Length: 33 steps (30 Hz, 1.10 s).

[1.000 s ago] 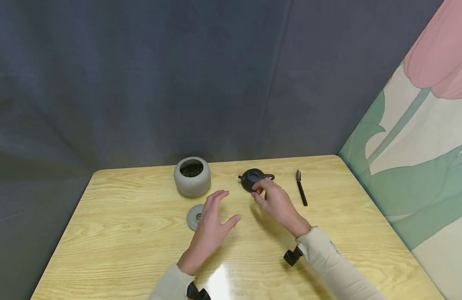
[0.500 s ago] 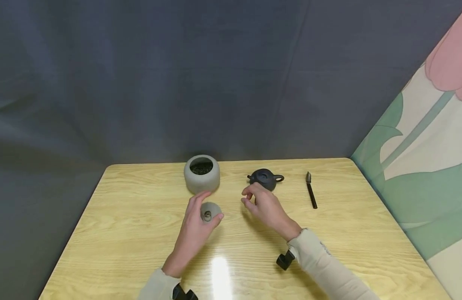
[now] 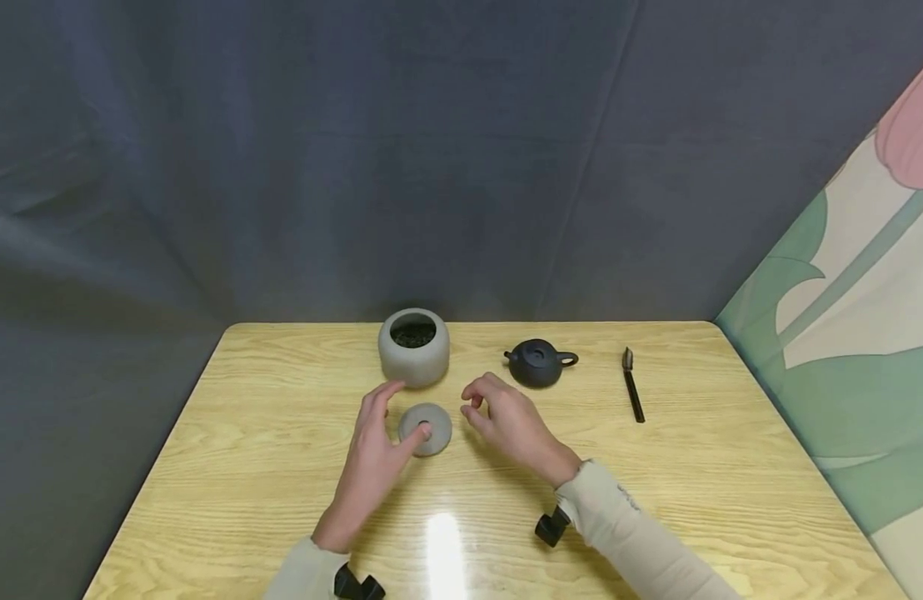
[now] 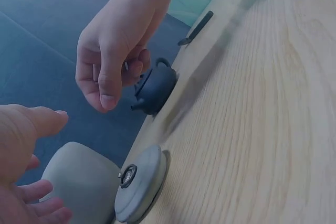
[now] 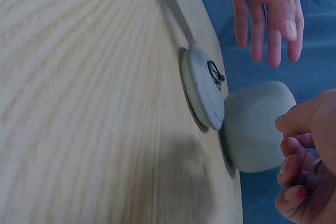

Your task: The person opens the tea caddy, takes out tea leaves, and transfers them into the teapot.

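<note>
A round grey lid with a small ring on top (image 3: 435, 438) lies flat on the table in front of a grey jar (image 3: 415, 360), whose open mouth shows dark leaf-like contents. Over the lid's left side hovers my left hand (image 3: 375, 458), thumb and fingers spread, holding nothing; the left wrist view shows the thumb and fingers apart from the lid (image 4: 140, 184). My right hand (image 3: 510, 425) hangs in the air right of the lid, fingers loosely curled. No object shows between its fingers (image 5: 296, 169). Behind it stands a dark teapot (image 3: 535, 367).
A small scoop with a black handle (image 3: 634, 392) lies on the right of the wooden table (image 3: 207, 483). A dark curtain (image 3: 319, 167) hangs behind the table's back edge. Tulip-patterned cloth (image 3: 874, 350) covers the right side.
My left hand has shifted left, and the lid now shows beneath its thumb. The right hand has moved left, away from the teapot. The head view has turned slightly left.
</note>
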Each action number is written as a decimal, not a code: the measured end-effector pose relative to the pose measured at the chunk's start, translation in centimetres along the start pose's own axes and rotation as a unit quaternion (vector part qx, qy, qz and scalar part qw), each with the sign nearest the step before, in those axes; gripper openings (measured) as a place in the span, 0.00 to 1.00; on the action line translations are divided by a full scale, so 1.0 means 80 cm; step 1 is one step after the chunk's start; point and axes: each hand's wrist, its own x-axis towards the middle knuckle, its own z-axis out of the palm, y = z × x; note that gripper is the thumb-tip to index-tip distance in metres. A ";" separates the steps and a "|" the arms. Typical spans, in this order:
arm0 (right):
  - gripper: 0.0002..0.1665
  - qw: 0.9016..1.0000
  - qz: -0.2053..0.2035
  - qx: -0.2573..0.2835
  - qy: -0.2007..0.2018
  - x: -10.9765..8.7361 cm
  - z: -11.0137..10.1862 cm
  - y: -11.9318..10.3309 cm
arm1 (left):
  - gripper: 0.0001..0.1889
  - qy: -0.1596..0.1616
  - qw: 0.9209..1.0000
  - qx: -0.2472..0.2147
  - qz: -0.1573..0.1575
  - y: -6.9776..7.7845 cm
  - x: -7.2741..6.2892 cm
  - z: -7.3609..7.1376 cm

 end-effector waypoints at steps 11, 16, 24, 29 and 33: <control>0.06 0.998 -0.019 0.006 -0.057 0.005 0.032 -0.023 | 0.39 0.016 1.000 0.003 -0.016 -0.022 0.027 -0.005; 0.13 0.996 -0.028 -0.017 -0.081 0.008 0.049 -0.028 | 0.39 0.025 0.999 -0.001 -0.030 -0.029 0.045 -0.005; 0.18 0.991 -0.040 -0.074 -0.108 0.013 0.063 -0.033 | 0.41 0.035 0.999 -0.007 -0.039 -0.028 0.076 -0.008; 0.15 0.988 -0.053 -0.091 -0.115 0.017 0.064 -0.039 | 0.42 0.045 0.998 -0.013 -0.038 -0.027 0.091 -0.012; 0.13 0.985 -0.063 -0.104 -0.122 0.019 0.064 -0.045 | 0.44 0.041 0.998 -0.013 -0.034 -0.028 0.102 -0.015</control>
